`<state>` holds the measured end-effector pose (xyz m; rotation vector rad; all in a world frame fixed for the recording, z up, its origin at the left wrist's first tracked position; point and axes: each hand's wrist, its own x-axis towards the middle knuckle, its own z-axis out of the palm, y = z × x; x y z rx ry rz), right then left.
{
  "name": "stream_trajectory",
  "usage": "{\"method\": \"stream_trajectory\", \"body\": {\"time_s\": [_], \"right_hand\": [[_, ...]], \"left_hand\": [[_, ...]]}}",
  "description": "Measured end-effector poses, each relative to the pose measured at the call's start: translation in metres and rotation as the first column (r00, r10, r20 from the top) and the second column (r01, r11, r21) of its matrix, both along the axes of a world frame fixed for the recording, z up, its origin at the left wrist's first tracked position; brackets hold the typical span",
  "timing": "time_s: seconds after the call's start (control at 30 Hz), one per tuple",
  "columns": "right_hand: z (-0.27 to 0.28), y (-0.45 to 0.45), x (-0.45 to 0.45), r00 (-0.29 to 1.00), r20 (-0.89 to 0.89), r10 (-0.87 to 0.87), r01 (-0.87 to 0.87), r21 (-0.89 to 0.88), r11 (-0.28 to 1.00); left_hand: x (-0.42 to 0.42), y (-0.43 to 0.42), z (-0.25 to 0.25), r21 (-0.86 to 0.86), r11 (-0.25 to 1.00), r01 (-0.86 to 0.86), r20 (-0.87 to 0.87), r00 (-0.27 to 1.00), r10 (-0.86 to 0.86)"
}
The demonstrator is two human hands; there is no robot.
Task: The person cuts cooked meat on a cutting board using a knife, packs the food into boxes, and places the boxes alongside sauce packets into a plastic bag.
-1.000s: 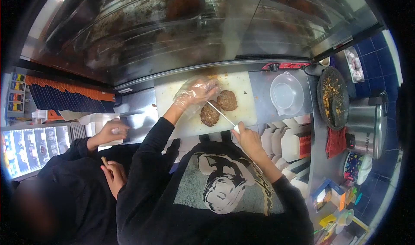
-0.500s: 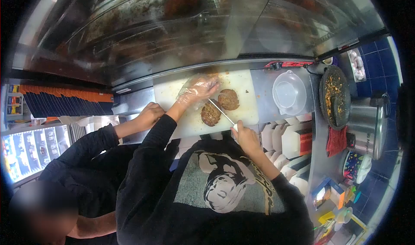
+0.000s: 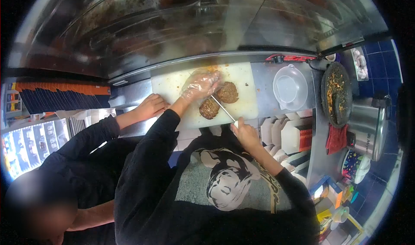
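Observation:
My left hand [image 3: 201,85], in a clear plastic glove, is over the white cutting board [image 3: 173,78]. Its fingers are curled together beside the browned patties, and what lies under them is hidden. Gripped in my right hand [image 3: 246,134] is a knife [image 3: 228,114] with a light handle. Its thin blade slants up and left between the two patties, with the tip close to my gloved fingers. One patty [image 3: 209,109] lies left of the blade, darker and rough on top. The other patty [image 3: 228,92] lies to its right, near my left fingertips.
A co-worker's hand [image 3: 153,104] rests at the board's left edge. Right of the board stands a clear plastic bowl [image 3: 290,89], then a dark pan [image 3: 335,93] with crumbs and a steel cooker [image 3: 366,124]. Folded boxes [image 3: 287,132] are stacked below the counter; a metal hood [image 3: 173,28] hangs ahead.
My gloved left hand has shifted slightly right and down toward the right patty. The knife stays between the patties with little movement. The view has tilted slightly.

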<state>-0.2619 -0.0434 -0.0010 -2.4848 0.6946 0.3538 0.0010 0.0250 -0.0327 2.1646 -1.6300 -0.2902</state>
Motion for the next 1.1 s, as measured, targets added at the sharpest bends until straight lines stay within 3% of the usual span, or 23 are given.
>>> {"method": "stream_trajectory", "body": {"time_s": [0.2,0.27,0.3,0.37,0.43,0.53,0.57,0.63,0.83,1.1], "right_hand": [[0.0,-0.003,0.009,0.999,0.023,0.034,-0.035,0.028,0.999],[0.002,-0.008,0.001,0.999,0.039,0.039,-0.041,0.048,0.998],[0.002,-0.011,-0.002,0.998,0.047,0.039,-0.042,0.067,0.997],[0.022,-0.017,-0.008,0.999,0.007,0.046,-0.047,0.076,0.996],[0.031,-0.018,-0.017,0.997,-0.044,0.057,-0.053,0.089,0.995],[0.034,-0.017,-0.026,1.0,0.024,-0.014,0.009,0.162,0.987],[0.036,-0.015,-0.025,1.0,0.007,0.005,-0.007,0.166,0.986],[0.034,-0.013,-0.024,1.0,-0.01,0.028,-0.026,0.172,0.985],[0.015,-0.007,-0.023,0.998,0.057,0.002,-0.01,0.144,0.99],[0.01,0.004,-0.022,1.0,-0.019,-0.014,0.017,0.175,0.985]], "left_hand": [[0.014,0.001,-0.044,0.142,0.986,-0.088,-0.075,0.992,0.1],[-0.002,0.0,-0.018,-0.096,0.989,-0.113,-0.083,0.991,0.106],[-0.006,0.001,-0.004,-0.1,0.988,-0.118,-0.073,0.991,0.111],[-0.018,0.008,0.016,-0.342,0.874,-0.346,-0.32,0.917,0.238],[-0.045,0.033,0.027,-0.392,0.731,-0.558,-0.27,0.83,0.488],[-0.094,0.068,0.028,-0.234,0.74,-0.631,-0.309,0.77,0.559],[-0.108,0.076,0.024,-0.232,0.737,-0.635,-0.307,0.767,0.564],[-0.128,0.086,0.009,-0.111,0.821,-0.56,-0.095,0.829,0.552],[-0.13,0.077,-0.006,-0.146,0.783,-0.604,-0.078,0.796,0.6],[-0.128,0.078,-0.003,-0.159,0.795,-0.586,-0.074,0.81,0.582]]}}
